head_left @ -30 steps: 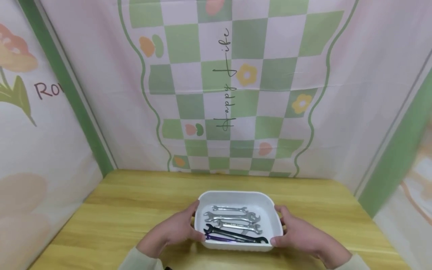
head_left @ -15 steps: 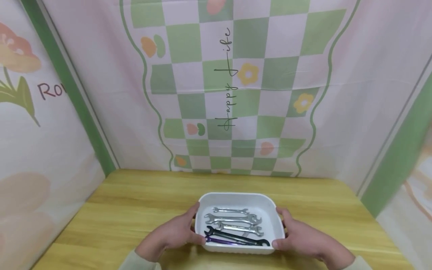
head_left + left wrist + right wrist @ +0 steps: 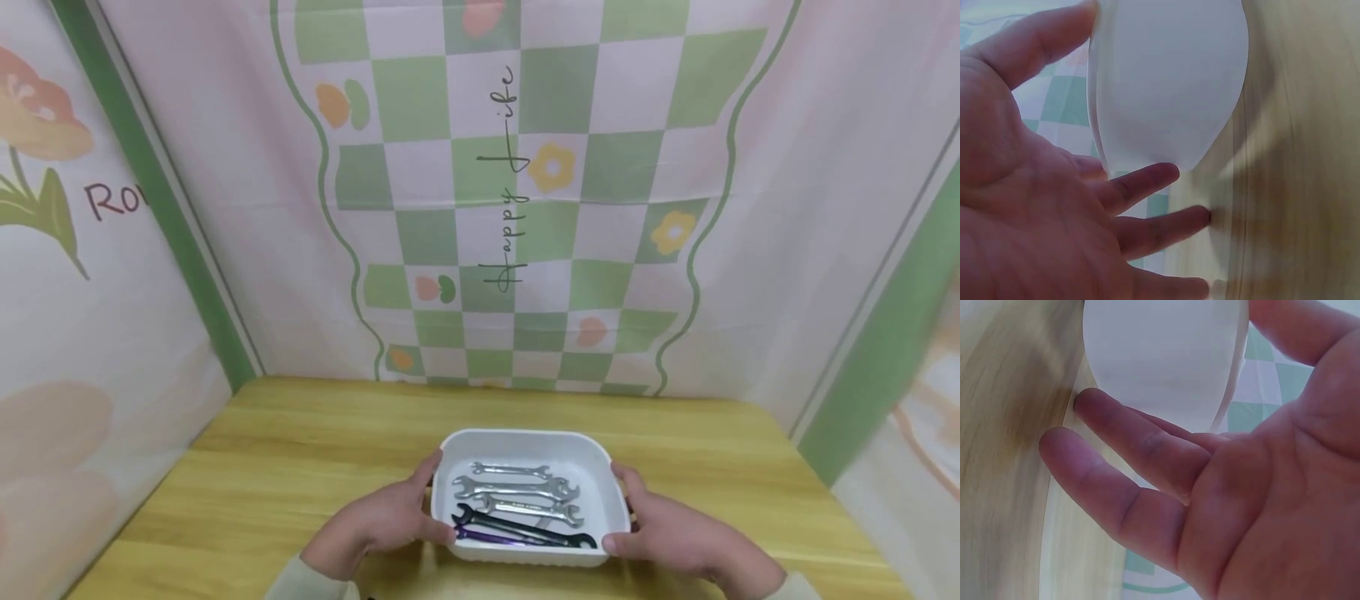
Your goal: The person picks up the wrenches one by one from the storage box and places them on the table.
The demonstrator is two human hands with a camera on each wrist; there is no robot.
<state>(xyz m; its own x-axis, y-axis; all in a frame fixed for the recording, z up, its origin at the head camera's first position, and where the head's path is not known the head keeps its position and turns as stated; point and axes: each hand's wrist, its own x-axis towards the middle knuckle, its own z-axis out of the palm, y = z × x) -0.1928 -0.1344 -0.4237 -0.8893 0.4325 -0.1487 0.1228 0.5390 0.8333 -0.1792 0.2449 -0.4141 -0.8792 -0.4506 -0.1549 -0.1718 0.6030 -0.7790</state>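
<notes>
A white rectangular container stands on the wooden table in the head view. Inside lie several wrenches: a small silver wrench at the back, a larger silver wrench, another silver wrench, a black wrench and a purple wrench along the front wall. My left hand grips the container's left end, thumb at the near corner and fingers toward the far one. At the right end my right hand grips likewise. Both wrist views show the lower fingers spread beside the container's end wall.
The light wooden table reaches back to a wall hanging with green and white checks. Printed fabric closes off the left side, and a green band runs up at the right.
Over the last second the container and both hands have shifted very slightly toward the person. The wrenches keep their arrangement, and both hands keep their grip.
</notes>
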